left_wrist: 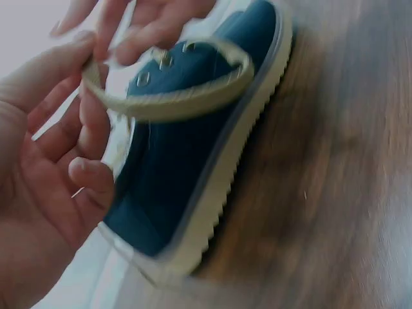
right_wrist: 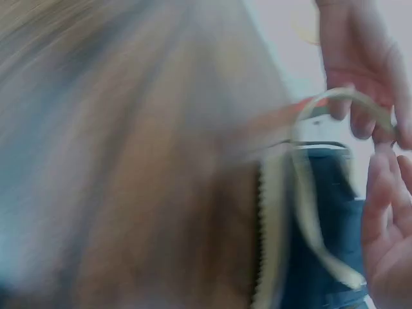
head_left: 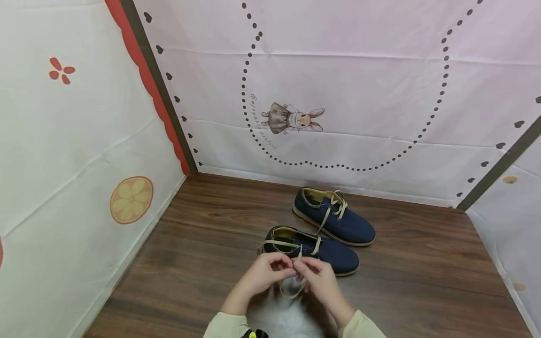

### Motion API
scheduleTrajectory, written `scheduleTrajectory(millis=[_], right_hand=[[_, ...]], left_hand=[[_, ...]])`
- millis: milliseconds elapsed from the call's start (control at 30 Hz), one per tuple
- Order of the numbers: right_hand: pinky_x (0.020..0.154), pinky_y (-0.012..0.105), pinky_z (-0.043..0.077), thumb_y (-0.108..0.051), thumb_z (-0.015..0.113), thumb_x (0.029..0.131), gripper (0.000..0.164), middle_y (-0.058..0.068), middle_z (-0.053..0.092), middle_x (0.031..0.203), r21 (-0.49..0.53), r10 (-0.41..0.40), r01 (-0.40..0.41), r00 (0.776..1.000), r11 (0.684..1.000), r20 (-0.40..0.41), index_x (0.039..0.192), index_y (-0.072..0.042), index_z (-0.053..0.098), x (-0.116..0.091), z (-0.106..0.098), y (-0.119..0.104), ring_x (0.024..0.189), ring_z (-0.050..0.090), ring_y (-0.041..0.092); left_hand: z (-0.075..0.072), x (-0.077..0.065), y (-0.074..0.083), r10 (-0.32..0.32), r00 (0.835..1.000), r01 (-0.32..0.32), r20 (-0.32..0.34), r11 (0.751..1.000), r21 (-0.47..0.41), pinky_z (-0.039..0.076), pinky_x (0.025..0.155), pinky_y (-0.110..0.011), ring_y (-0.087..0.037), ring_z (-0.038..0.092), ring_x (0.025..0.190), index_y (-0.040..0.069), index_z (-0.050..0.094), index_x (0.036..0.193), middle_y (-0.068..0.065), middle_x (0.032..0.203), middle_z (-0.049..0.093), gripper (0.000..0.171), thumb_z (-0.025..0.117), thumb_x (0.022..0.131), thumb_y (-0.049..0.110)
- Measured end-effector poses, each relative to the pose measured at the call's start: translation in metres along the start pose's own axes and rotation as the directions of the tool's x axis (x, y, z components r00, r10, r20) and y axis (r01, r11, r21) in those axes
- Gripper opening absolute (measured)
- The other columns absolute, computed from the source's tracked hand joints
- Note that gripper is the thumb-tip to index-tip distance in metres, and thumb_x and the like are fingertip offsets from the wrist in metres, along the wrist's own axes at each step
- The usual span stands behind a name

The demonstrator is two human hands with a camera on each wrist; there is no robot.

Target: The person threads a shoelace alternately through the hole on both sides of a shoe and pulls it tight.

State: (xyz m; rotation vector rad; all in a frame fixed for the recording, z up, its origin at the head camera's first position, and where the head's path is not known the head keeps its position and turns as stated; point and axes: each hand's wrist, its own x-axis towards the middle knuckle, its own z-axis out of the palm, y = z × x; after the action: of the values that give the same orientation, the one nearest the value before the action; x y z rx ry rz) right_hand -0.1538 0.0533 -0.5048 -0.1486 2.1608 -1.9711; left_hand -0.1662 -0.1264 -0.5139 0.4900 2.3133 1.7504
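In the head view, a navy lace-up shoe (head_left: pixel 340 256) with a pale sole lies on the wooden floor, toe to the right. My left hand (head_left: pixel 264 277) is at its near side, pinching a beige shoelace (left_wrist: pixel 180 106) between thumb and finger. The lace curves in a loop from the shoe's eyelets to those fingertips. Against the left fingertips are the bent fingers of my right hand (head_left: pixel 319 279). Blur and overlap hide whether they grip the lace. In the right wrist view the lace (right_wrist: pixel 309 206) arches over the shoe's side.
A second navy shoe (head_left: pixel 352 225) stands just behind the first, its beige lace tied loosely. Brown wooden flooring (head_left: pixel 190 244) surrounds both. White patterned sheets rise behind (head_left: pixel 359 103) and at the left (head_left: pixel 76 150); another stands at the right.
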Motion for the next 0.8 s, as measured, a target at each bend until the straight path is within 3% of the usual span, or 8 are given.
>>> scheduleTrajectory(millis=[100, 267, 433, 500, 600, 700, 800], right_hand=[[0.056, 0.028, 0.049, -0.01, 0.063, 0.088, 0.02, 0.016, 0.068, 0.087, 0.027, -0.055, 0.058, 0.993, 0.998, -0.107, 0.1, 0.004, 0.068, 0.008, -0.007, -0.013, 0.065, 0.059, 0.014], [0.076, 0.031, 0.05, -0.014, 0.061, 0.09, 0.023, 0.012, 0.069, 0.094, 0.008, -0.164, 0.166, 0.976, 0.986, -0.142, 0.105, 0.003, 0.066, 0.026, -0.037, -0.043, 0.087, 0.063, 0.017], [0.077, 0.029, 0.049, -0.018, 0.057, 0.093, 0.03, 0.004, 0.07, 0.094, 0.023, -0.288, 0.293, 0.948, 0.956, -0.137, 0.11, 0.006, 0.061, 0.041, -0.061, -0.085, 0.09, 0.062, 0.016], [0.076, 0.029, 0.049, -0.018, 0.056, 0.094, 0.031, 0.002, 0.07, 0.092, 0.021, -0.342, 0.348, 0.93, 0.937, -0.135, 0.111, 0.008, 0.06, 0.045, -0.067, -0.101, 0.089, 0.062, 0.017], [0.077, 0.028, 0.048, -0.018, 0.055, 0.094, 0.031, -0.002, 0.07, 0.092, 0.018, -0.393, 0.398, 0.911, 0.917, -0.129, 0.113, 0.006, 0.06, 0.051, -0.072, -0.121, 0.089, 0.062, 0.017], [0.08, 0.028, 0.047, -0.019, 0.055, 0.094, 0.03, -0.003, 0.07, 0.091, 0.039, -0.407, 0.414, 0.905, 0.909, -0.12, 0.115, 0.002, 0.06, 0.054, -0.074, -0.133, 0.09, 0.061, 0.017], [0.081, 0.028, 0.047, -0.019, 0.055, 0.094, 0.028, -0.004, 0.069, 0.091, 0.057, -0.416, 0.424, 0.902, 0.904, -0.112, 0.116, -0.001, 0.06, 0.057, -0.074, -0.138, 0.089, 0.061, 0.016]], left_hand=[[0.005, 0.009, 0.007, 0.049, 0.998, -0.047, -0.03, 0.997, 0.059, 0.046, 0.061, -0.023, -0.005, 0.054, 0.068, 0.008, 0.066, 0.086, 0.003, 0.079, 0.062, 0.008, 0.07, 0.084, 0.015], [-0.004, 0.027, 0.018, 0.13, 0.981, -0.096, -0.146, 0.971, 0.219, 0.047, 0.063, -0.024, -0.006, 0.055, 0.071, 0.013, 0.067, 0.085, 0.007, 0.081, 0.061, 0.007, 0.069, 0.085, 0.02], [-0.014, 0.051, 0.019, 0.118, 0.965, -0.012, -0.235, 0.913, 0.407, 0.044, 0.067, -0.028, -0.01, 0.05, 0.078, 0.018, 0.067, 0.088, 0.008, 0.086, 0.057, 0.005, 0.065, 0.088, 0.023], [-0.013, 0.061, 0.015, 0.111, 0.967, 0.013, -0.228, 0.876, 0.482, 0.043, 0.075, -0.032, -0.013, 0.049, 0.087, 0.018, 0.068, 0.094, 0.006, 0.093, 0.057, 0.009, 0.064, 0.089, 0.024], [-0.008, 0.073, 0.009, 0.135, 0.974, -0.009, -0.18, 0.822, 0.569, 0.037, 0.089, -0.041, -0.02, 0.047, 0.103, 0.017, 0.068, 0.105, 0.001, 0.108, 0.057, 0.018, 0.064, 0.089, 0.024], [-0.001, 0.079, 0.003, 0.151, 0.982, -0.049, -0.116, 0.789, 0.613, 0.032, 0.095, -0.046, -0.022, 0.046, 0.112, 0.018, 0.066, 0.113, 0.0, 0.116, 0.058, 0.025, 0.063, 0.089, 0.026], [0.004, 0.08, -0.004, 0.16, 0.983, -0.066, -0.087, 0.759, 0.648, 0.031, 0.098, -0.045, -0.018, 0.049, 0.112, 0.021, 0.068, 0.111, 0.004, 0.113, 0.062, 0.024, 0.062, 0.089, 0.03]])
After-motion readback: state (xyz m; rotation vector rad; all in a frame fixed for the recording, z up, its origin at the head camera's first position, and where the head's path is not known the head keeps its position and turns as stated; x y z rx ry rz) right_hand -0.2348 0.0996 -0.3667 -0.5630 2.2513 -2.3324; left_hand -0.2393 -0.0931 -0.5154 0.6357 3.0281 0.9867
